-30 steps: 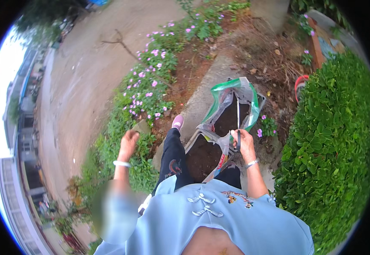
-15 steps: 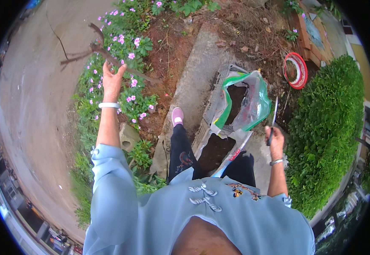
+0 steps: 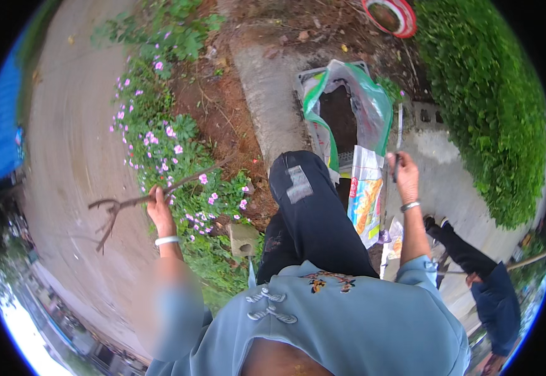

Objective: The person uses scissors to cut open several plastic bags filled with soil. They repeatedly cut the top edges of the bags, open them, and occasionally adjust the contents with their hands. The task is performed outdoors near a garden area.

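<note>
My left hand (image 3: 159,205) is closed around a dry forked branch (image 3: 136,200). Its forked end points left over the bare ground, and its thin end reaches right above the pink flowers (image 3: 171,133). My right hand (image 3: 404,172) grips the black handle of a long, narrow-bladed tool (image 3: 396,164); the pale blade points away from me, and its exact kind is unclear. Just left of this hand, a plastic sack with a green rim (image 3: 381,119) gapes open over a grey crate (image 3: 304,78). Dark, soil-like matter (image 3: 339,116) shows inside.
Past the sack lies a red and white basin (image 3: 404,22). A dense green hedge (image 3: 480,113) lines the right side. A hollow concrete block (image 3: 243,239) sits among the plants near my leg. Another person in dark clothes (image 3: 495,301) is at the lower right, by a long pole.
My left hand and the branch have come lower and closer to me. The view has shifted, bringing the other person into sight. My right hand keeps hold of the tool.
</note>
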Tool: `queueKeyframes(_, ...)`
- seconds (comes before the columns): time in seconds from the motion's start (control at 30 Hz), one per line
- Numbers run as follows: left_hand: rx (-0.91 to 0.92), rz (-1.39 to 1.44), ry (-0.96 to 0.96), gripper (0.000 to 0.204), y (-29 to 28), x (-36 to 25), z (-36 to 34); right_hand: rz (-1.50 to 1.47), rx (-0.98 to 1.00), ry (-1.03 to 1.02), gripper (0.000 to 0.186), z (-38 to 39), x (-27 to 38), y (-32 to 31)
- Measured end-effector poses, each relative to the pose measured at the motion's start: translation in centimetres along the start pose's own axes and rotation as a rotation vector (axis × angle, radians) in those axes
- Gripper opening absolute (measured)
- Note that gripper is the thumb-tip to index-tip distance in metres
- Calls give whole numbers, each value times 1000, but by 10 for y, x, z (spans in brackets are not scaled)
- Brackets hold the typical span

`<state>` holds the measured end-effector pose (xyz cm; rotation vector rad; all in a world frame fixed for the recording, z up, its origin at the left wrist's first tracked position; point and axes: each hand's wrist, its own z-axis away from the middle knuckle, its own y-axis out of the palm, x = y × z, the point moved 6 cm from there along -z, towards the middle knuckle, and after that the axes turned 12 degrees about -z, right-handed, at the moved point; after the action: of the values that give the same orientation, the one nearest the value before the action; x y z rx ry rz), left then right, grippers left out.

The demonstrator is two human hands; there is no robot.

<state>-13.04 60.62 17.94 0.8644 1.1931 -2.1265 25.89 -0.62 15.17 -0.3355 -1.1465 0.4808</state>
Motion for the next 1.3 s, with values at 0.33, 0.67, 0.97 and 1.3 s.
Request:
queueKeyframes(0.33, 448, -201, -461, 31, 80, 16, -8, 157, 165, 323, 64, 111, -141, 66)
queueKeyframes(0.67, 1013, -549, -160, 30, 314, -70, 26, 227, 164, 731, 56, 212, -195, 64)
queueKeyframes(0.97, 1444, -783, 113, 28, 443, -38, 125, 179, -16, 1024, 61, 289, -283, 52)
queueKeyframes(1.3, 1694, -837, -254, 67, 470, 93, 303, -4, -258, 1021, 54, 430, -302, -72)
